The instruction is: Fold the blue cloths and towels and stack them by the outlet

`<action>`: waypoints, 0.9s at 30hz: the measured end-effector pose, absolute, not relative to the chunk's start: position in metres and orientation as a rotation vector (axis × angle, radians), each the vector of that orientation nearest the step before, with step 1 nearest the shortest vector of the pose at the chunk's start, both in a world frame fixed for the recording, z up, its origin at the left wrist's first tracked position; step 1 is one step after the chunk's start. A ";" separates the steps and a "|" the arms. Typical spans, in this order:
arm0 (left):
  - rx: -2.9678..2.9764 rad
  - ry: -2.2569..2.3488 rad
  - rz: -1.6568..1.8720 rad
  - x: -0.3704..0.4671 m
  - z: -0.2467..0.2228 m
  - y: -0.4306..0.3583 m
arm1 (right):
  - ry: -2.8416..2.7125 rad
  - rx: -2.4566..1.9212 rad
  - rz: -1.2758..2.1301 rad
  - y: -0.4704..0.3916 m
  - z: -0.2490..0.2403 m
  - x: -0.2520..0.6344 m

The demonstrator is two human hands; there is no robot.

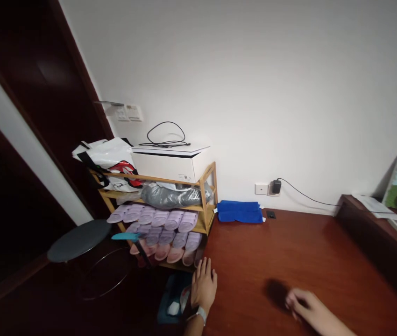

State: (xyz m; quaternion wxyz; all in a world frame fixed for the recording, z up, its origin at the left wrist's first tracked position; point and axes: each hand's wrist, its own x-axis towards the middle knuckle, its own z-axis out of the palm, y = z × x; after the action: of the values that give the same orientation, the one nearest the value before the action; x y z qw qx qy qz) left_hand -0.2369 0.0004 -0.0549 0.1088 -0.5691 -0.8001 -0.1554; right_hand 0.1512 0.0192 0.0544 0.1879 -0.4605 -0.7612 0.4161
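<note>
My left hand (204, 285), with a watch on its wrist, is at the left edge of the reddish-brown desk (247, 261). Its fingers are extended and it holds nothing. Over the right part of the desk is my right hand (301, 305), its fingers curled in; whether anything is between them is too small to tell. A dark shadow lies just left of it. Folded blue cloth (239, 212) rests at the desk's back left, against the wall, away from both hands.
Left of the desk stands a wooden rack (205, 214) with slippers, a white box (170, 163) and a bag. A black stool (79, 240) is farther left. A raised ledge (363, 224) with papers borders the right side.
</note>
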 end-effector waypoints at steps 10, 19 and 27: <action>-1.648 -2.387 -0.536 -0.237 -0.068 -0.005 | -2.437 -1.778 0.170 0.241 0.013 -0.060; -1.619 -2.456 -0.521 -0.236 -0.074 -0.009 | -2.473 -1.615 -0.041 0.286 -0.006 -0.068; -1.653 -2.430 -0.517 -0.242 -0.075 -0.004 | -2.419 -1.360 -0.015 0.190 -0.024 -0.002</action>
State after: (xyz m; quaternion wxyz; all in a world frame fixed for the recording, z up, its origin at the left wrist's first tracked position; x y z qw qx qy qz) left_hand -0.2423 -0.0043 -0.0749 0.0785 -0.5523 -0.8118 -0.1727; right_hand -0.0022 0.1896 -0.0244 0.1822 -0.4818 -0.8571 -0.0054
